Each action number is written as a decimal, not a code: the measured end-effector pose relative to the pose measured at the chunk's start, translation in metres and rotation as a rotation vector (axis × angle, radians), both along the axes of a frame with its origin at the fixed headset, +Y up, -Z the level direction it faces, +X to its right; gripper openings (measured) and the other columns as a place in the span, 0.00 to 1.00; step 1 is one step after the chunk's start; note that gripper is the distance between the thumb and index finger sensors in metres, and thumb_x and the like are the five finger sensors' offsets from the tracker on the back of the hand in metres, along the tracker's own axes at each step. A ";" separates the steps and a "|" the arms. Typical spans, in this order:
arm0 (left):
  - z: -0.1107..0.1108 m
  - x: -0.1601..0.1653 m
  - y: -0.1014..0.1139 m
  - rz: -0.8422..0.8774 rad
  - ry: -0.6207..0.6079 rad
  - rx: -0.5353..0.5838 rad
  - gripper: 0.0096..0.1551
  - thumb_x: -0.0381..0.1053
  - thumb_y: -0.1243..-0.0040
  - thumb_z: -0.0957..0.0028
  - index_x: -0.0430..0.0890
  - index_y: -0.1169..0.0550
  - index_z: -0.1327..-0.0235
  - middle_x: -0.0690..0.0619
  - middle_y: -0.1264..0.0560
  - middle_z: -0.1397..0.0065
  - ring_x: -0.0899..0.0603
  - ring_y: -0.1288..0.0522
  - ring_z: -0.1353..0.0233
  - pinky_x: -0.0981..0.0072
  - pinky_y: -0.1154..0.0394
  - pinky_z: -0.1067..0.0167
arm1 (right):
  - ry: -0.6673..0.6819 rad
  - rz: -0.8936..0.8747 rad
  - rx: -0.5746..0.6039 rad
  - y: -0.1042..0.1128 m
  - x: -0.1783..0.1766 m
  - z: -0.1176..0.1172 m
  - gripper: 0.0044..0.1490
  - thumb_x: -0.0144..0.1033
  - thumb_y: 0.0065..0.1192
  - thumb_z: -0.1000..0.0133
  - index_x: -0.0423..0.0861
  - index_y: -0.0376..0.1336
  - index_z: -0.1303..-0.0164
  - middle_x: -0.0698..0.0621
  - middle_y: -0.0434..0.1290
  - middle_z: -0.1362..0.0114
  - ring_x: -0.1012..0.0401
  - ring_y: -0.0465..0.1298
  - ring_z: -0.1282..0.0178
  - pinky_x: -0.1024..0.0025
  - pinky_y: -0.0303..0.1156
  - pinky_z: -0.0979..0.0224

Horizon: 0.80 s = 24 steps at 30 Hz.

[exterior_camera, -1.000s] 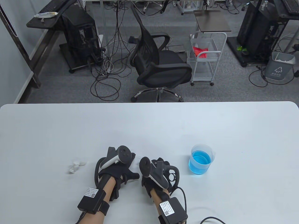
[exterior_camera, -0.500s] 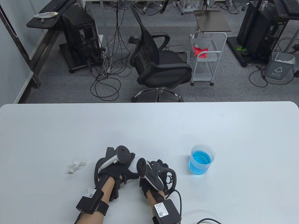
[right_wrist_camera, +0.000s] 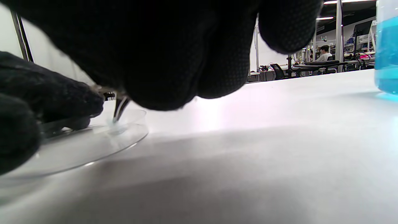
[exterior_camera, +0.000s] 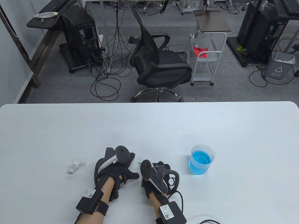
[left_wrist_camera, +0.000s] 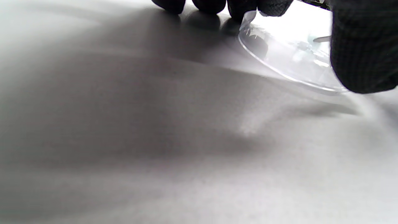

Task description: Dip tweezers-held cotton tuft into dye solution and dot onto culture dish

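Observation:
A clear culture dish (exterior_camera: 136, 160) lies on the white table between my hands. My left hand (exterior_camera: 126, 169) holds its rim; in the left wrist view the fingertips (left_wrist_camera: 205, 3) and thumb (left_wrist_camera: 360, 53) flank the dish (left_wrist_camera: 289, 62). My right hand (exterior_camera: 161, 166) grips metal tweezers (right_wrist_camera: 119, 107), tips pointing down onto the dish (right_wrist_camera: 93, 146). I cannot make out a cotton tuft at the tips. A beaker of blue dye (exterior_camera: 201, 159) stands to the right of my right hand. Loose white cotton tufts (exterior_camera: 76, 166) lie to the left of my left hand.
The beaker also shows at the right edge of the right wrist view (right_wrist_camera: 387, 46). A black cable (exterior_camera: 208, 220) trails from my right wrist along the table's near edge. An office chair (exterior_camera: 158, 63) stands beyond the table's far edge.
My right hand swung left over the dish, then came back a little to the right. My left hand, the beaker and the cotton tufts have stayed put.

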<state>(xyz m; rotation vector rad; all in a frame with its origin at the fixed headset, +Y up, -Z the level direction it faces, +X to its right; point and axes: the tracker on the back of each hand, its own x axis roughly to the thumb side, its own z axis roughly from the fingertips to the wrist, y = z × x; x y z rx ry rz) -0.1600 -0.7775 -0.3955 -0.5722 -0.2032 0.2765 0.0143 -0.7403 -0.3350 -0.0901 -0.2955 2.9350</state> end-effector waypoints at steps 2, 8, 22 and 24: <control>0.000 0.000 0.000 0.000 0.000 0.001 0.61 0.78 0.36 0.54 0.63 0.55 0.17 0.62 0.59 0.12 0.44 0.60 0.10 0.48 0.54 0.17 | -0.001 0.003 -0.010 -0.002 0.001 0.000 0.19 0.39 0.81 0.57 0.52 0.82 0.56 0.57 0.87 0.61 0.59 0.84 0.45 0.44 0.70 0.34; 0.000 -0.001 0.000 0.003 0.001 0.002 0.61 0.78 0.35 0.54 0.63 0.55 0.17 0.62 0.59 0.12 0.44 0.60 0.10 0.48 0.54 0.17 | 0.027 0.019 -0.048 0.000 -0.003 0.001 0.21 0.36 0.73 0.52 0.49 0.79 0.50 0.55 0.83 0.56 0.55 0.80 0.40 0.43 0.68 0.32; 0.000 -0.002 -0.001 0.000 0.005 0.002 0.61 0.78 0.36 0.54 0.63 0.55 0.17 0.63 0.59 0.12 0.45 0.60 0.10 0.48 0.54 0.18 | 0.031 0.056 0.012 0.000 -0.010 0.007 0.20 0.37 0.77 0.55 0.51 0.81 0.53 0.55 0.86 0.58 0.57 0.84 0.44 0.44 0.71 0.35; 0.000 -0.002 -0.001 0.000 0.006 0.003 0.61 0.78 0.36 0.54 0.63 0.55 0.17 0.62 0.59 0.12 0.45 0.60 0.10 0.48 0.54 0.18 | 0.032 0.049 0.014 -0.001 -0.010 0.006 0.20 0.37 0.77 0.55 0.51 0.81 0.53 0.55 0.86 0.59 0.57 0.84 0.44 0.44 0.71 0.35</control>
